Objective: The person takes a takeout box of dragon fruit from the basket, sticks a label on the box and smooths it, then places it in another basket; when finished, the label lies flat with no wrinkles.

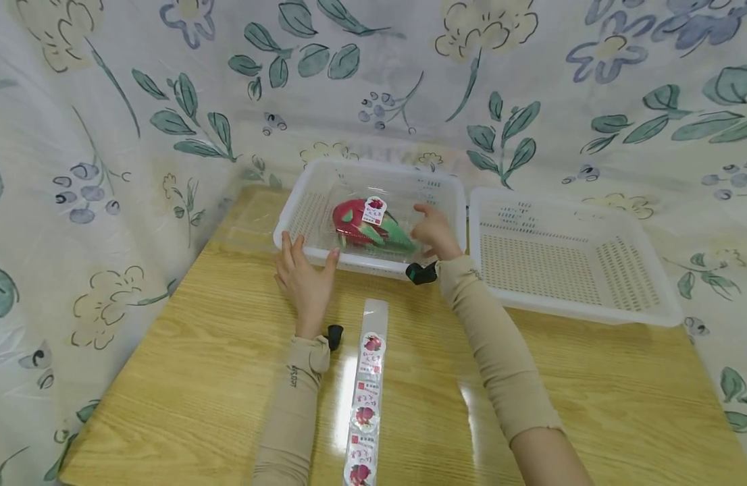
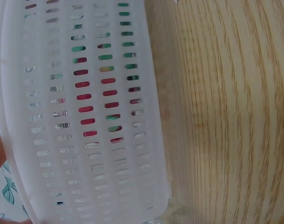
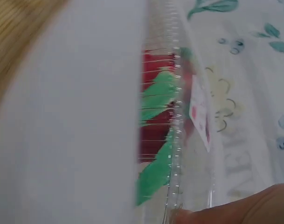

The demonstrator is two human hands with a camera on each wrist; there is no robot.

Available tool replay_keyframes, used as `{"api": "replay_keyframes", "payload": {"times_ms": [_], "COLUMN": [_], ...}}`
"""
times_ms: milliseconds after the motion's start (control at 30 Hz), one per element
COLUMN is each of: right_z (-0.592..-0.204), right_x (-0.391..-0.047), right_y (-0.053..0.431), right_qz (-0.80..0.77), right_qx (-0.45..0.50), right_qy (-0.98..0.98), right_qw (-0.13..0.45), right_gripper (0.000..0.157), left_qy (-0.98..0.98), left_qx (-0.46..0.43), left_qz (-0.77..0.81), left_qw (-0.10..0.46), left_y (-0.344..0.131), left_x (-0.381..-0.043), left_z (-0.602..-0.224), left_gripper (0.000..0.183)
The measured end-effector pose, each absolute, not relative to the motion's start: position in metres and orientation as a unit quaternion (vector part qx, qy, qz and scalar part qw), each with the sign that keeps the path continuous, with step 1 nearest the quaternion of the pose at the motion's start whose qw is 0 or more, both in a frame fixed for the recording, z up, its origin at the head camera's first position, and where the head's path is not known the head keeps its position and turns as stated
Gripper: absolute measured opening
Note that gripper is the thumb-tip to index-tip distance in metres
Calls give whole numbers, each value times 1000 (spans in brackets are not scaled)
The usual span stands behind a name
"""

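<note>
A clear plastic box [image 1: 344, 192] lies in the left white basket [image 1: 373, 264], with a red and green dragon fruit [image 1: 348, 214] inside. On its lid is a white label [image 1: 375, 210] with a red fruit picture. My left hand [image 1: 304, 280] rests at the basket's front left corner, fingers spread over the rim. At the box's right end is my right hand [image 1: 436, 233], index finger extended; in the right wrist view a fingertip [image 3: 190, 217] touches the box's edge. Through the basket's slots, the left wrist view shows the red and green fruit [image 2: 86, 97].
A second white basket [image 1: 531, 266] stands to the right, close beside the first. A strip of fruit labels [image 1: 369, 378] runs along the wooden table [image 1: 215, 378] toward me. Another clear plastic container [image 1: 252, 223] is left of the baskets. A flowered sheet [image 1: 373, 81] hangs behind.
</note>
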State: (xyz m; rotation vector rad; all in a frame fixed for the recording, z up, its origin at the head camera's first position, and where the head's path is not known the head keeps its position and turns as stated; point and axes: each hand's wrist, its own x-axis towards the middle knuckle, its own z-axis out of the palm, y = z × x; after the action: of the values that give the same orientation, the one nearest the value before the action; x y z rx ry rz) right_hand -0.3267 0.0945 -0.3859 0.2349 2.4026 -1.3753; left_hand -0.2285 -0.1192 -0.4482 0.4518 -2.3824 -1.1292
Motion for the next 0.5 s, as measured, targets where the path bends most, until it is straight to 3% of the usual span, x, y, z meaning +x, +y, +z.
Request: {"api": "replay_keyframes", "payload": {"times_ms": [233,500], "right_z": [-382,-373], "right_x": [-321,-303], "right_y": [81,86], "right_qz": [-271,-244], "right_qx": [2,-36], "right_qy": [954,957], "right_qw": [130,151], "right_gripper": [68,59], "left_qy": [-871,-876], "left_qx": [176,181], "left_qz": [-398,-398], "left_qw": [227,203], "left_y": [-119,-118], "left_x": [-226,-225], "left_z": [-444,-444], "left_gripper": [76,77]}}
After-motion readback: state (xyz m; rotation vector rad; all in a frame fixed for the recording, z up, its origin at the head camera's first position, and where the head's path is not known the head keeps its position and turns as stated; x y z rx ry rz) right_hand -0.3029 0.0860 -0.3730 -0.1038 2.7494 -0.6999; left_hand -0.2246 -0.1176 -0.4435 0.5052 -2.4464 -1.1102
